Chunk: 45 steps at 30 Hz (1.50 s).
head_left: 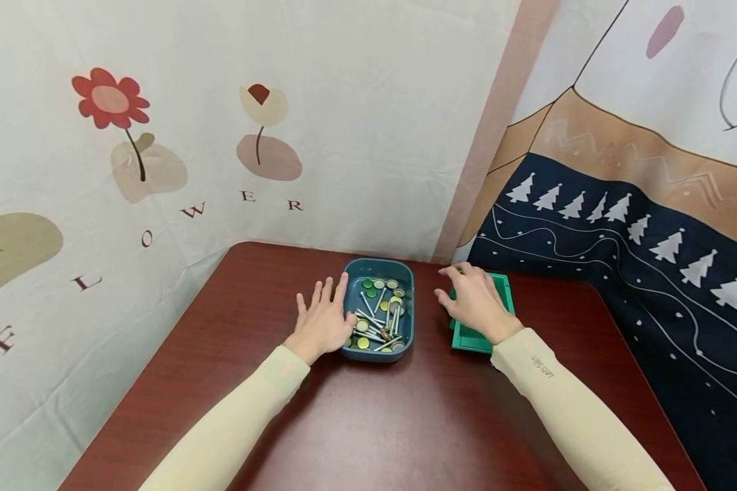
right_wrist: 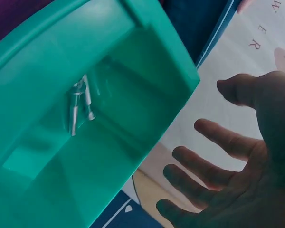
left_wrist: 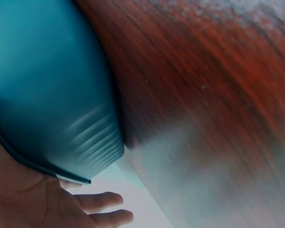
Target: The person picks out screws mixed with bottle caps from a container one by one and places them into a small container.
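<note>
A dark blue bin (head_left: 409, 326) holds silver screws or bolts (head_left: 394, 320) mixed with round green and yellowish discs (head_left: 363, 343). My left hand (head_left: 325, 326) lies along the bin's left rim, its fingers straight and spread. In the left wrist view, the palm (left_wrist: 28, 199) is at the rim of the bin's ribbed outer wall (left_wrist: 52, 85). Over the green bin (head_left: 470, 339) hovers my right hand (head_left: 478, 304), fingers apart and nothing in them. Inside that bin, the right wrist view has a few silver screw-like pieces (right_wrist: 75, 114) lying at the bottom.
Both bins stand toward the back of a reddish-brown wooden table (head_left: 368, 423). Behind it hangs a pale cloth with flower prints (head_left: 368, 123). A dark blue cloth with white trees (head_left: 639, 273) hangs on the right, close to the table's edge.
</note>
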Motion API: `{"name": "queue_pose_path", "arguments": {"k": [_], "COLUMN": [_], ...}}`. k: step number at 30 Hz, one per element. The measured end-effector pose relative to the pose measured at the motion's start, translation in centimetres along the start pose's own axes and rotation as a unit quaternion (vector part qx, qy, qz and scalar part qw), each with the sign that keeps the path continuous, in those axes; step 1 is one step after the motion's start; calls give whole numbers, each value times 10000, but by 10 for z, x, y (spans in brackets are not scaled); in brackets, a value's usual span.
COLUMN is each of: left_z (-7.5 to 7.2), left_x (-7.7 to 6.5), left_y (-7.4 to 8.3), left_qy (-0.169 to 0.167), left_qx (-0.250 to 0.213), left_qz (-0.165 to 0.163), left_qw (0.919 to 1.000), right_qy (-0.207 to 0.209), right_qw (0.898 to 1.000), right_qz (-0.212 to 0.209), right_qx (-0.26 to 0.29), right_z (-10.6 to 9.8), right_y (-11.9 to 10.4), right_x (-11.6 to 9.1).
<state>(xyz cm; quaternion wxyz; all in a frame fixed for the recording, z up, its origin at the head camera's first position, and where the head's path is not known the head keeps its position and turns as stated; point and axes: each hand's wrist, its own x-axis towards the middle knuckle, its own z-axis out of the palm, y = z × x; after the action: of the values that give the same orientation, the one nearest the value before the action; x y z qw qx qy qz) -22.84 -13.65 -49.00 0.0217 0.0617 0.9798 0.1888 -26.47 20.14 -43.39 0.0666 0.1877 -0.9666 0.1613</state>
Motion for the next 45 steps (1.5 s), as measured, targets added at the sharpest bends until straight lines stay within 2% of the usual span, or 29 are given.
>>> {"name": "queue_pose_path", "arguments": {"k": [5, 11, 16, 26, 32, 40, 45], "left_z": [0, 1, 1, 1, 3, 2, 1], "left_x": [1, 2, 1, -1, 1, 2, 1], "left_y": [-1, -3, -2, -4, -4, -2, -2], "left_qy": [8, 8, -21, -83, -167, -214, -251], "left_qx": [-42, -74, -86, -215, -178, -140, -115], "left_qz": [-16, -34, -38, -53, -38, -17, -38], "left_qw": [10000, 10000, 10000, 9997, 9997, 9997, 9996], "right_qy": [-52, -190, -385, -937, -1539, -2444, -2803], "right_qw": [9996, 9988, 9977, 9894, 9798, 9589, 9458], "right_qz": [-293, -449, -554, -1109, -1271, -1356, -1435], "right_qx": [-28, -48, -103, -68, -121, -492, -798], "right_z": [4, 9, 14, 21, 22, 31, 38], "right_y": [-10, -24, -36, -63, -82, -102, -112], "right_x": [5, 13, 17, 28, 35, 48, 56]}}
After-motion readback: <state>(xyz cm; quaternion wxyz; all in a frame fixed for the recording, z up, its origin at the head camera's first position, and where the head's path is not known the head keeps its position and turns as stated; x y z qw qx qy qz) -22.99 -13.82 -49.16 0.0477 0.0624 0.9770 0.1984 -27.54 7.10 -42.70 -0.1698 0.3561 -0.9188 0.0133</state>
